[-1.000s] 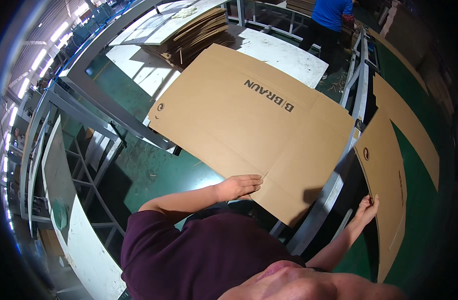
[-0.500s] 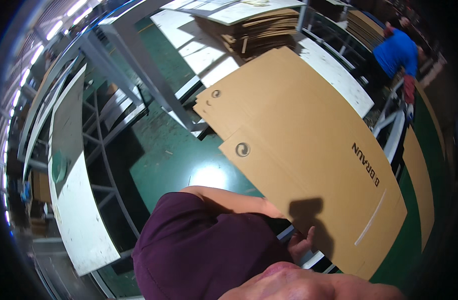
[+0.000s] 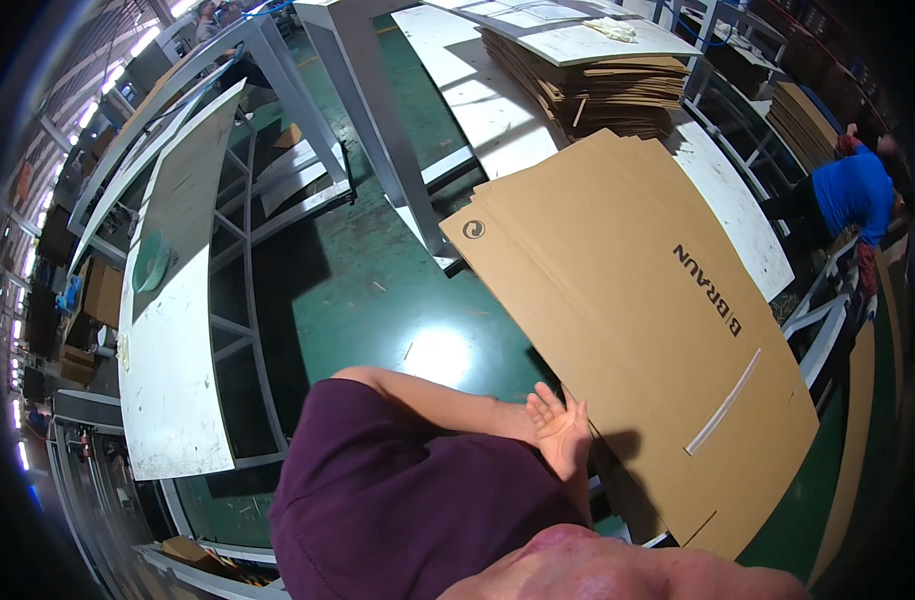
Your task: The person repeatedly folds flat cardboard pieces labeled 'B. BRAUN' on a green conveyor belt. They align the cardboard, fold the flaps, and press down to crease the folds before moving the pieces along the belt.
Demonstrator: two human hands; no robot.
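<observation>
A stack of large flat brown cardboard sheets lies slantwise to the right of my body, its far edges slightly fanned. The top sheet carries black print and a pale narrow strip near its right side. Close to the sheets' near left edge, my right hand is raised palm up, fingers apart, with nothing in it. My left forearm reaches across from the left and ends behind the right hand. The left hand itself is hidden there, so its grip cannot be seen.
A white-topped table with a green bowl stands at the left. Grey metal frame posts rise ahead. Beyond the sheets, a tall pile of cardboard sits under a white board. A person in blue bends at the far right.
My right hand has moved up and left, and its fingers have spread. The top sheet has shifted and now covers the lower sheet's round mark. The view has swung slightly.
</observation>
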